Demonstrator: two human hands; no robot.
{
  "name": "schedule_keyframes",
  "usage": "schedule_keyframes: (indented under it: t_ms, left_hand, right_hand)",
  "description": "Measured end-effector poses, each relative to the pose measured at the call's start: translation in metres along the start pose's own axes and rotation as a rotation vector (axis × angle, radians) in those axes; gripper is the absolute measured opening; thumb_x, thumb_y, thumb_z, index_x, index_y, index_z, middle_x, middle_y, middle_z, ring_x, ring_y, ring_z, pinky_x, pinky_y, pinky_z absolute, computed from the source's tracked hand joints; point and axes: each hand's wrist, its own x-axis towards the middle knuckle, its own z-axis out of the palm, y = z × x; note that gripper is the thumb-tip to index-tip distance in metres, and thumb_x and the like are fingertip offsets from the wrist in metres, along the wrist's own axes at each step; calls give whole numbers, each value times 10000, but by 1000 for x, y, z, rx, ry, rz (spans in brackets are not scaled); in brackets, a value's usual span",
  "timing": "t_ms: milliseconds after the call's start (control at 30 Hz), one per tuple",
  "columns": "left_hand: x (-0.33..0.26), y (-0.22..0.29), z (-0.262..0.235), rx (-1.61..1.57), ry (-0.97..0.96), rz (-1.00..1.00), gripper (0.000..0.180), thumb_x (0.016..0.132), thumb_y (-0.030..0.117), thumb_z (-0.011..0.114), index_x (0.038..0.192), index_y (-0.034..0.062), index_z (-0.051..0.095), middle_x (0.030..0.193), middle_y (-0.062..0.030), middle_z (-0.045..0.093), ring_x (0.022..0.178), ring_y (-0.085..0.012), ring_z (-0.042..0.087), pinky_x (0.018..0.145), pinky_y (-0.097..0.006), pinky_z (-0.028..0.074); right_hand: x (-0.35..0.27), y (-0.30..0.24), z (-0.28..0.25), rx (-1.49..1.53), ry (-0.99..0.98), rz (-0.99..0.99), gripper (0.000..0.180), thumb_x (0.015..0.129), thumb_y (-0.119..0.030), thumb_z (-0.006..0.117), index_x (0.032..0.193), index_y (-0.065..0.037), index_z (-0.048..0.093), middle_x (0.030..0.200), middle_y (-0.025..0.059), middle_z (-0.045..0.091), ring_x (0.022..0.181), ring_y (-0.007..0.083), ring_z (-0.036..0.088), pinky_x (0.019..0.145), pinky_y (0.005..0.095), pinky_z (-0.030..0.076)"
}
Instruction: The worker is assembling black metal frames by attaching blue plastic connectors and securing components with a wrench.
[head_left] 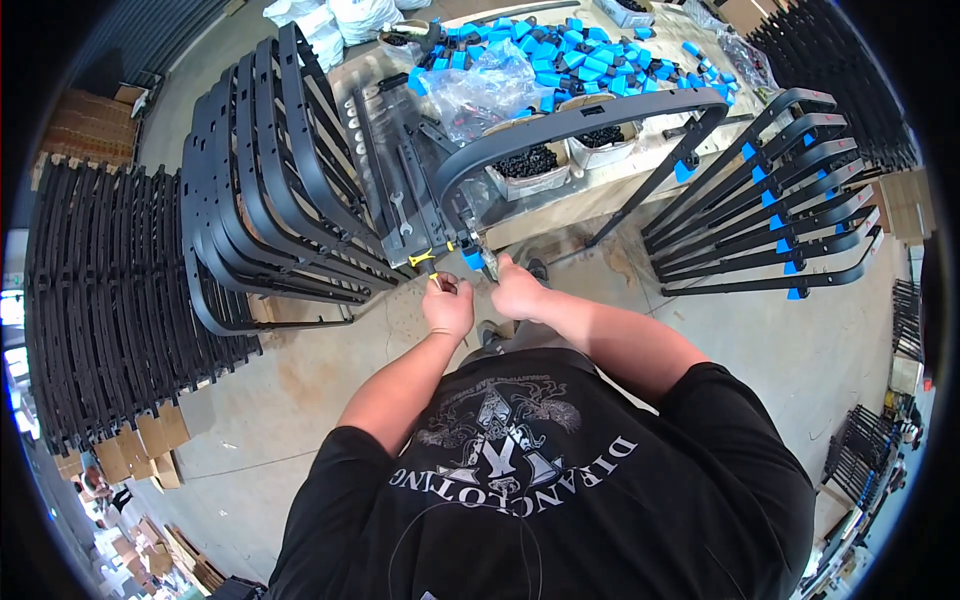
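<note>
1. The left hand (447, 305) is closed around a yellow-handled tool (425, 262) (looks like pliers or a small driver, too small to say for sure), with the tool's tip pointing up at the lower end of the curved black frame (575, 125).
2. The right hand (518, 292) is curled tight too, gripping something slim at that same frame end, right by the blue end cap (472, 258). Can't tell exactly what's in the fingers, it's hidden.
3. The frame itself arcs up from the hands and over the workbench (560, 200), its far leg dropping down toward the floor on the right, with another blue cap near that end.
4. My take on doing this bit well: keep the right hand pinning the frame end steady so the cap doesn't twist, and work the tool square to the joint instead of at an angle. Both hands sit close together, so watch the knuckles.
5. Around it: boxes of black fasteners (528, 162) on the bench, a heap of loose blue caps (590, 50) behind them, a rack of bare frames (270, 170) to the left, and capped frames (790, 210) leaning to the right.
</note>
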Motion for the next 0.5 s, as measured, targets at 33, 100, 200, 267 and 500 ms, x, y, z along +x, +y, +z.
schedule_keyframes:
  t_ms: [33, 100, 200, 267, 500]
  left_hand:
    - [1, -2, -3, -29, -63, 15, 191, 842, 156, 730, 852, 56, 567, 695, -25, 595, 614, -142, 560, 603, -323, 482]
    - [5, 0, -10, -55, -142, 48, 187, 853, 153, 733, 847, 68, 566, 678, -18, 582, 580, -134, 539, 567, -324, 469]
    - [10, 40, -24, -522, -285, -422, 258, 937, 237, 704, 777, 124, 537, 622, -6, 513, 474, -115, 441, 446, -307, 357]
    - [18, 48, -41, -743, -380, -586, 376, 940, 343, 697, 749, 141, 445, 606, 20, 421, 454, -117, 373, 427, -294, 301]
    - [19, 58, -50, -866, -353, -742, 442, 958, 422, 672, 719, 168, 400, 607, 36, 357, 448, -85, 289, 413, -260, 231]
  right_hand:
    - [1, 5, 1, -3, 4, -6, 466, 900, -115, 526, 1292, 114, 423, 1145, 362, 634, 1131, 472, 621, 983, 481, 486]
    - [9, 25, 12, 50, 160, -70, 367, 903, -105, 515, 1215, 85, 487, 1090, 327, 658, 1035, 429, 673, 880, 469, 534]
    - [21, 52, 23, 557, 397, 23, 206, 902, -65, 512, 1087, 25, 534, 935, 224, 659, 809, 339, 683, 694, 455, 556]
    - [13, 64, 7, 846, 254, 177, 155, 896, -42, 520, 1045, 0, 528, 874, 173, 619, 734, 287, 638, 635, 430, 542]
    - [-60, 167, -39, 1012, 267, 366, 81, 886, -24, 578, 938, -49, 520, 751, 63, 512, 631, 219, 553, 592, 409, 528]
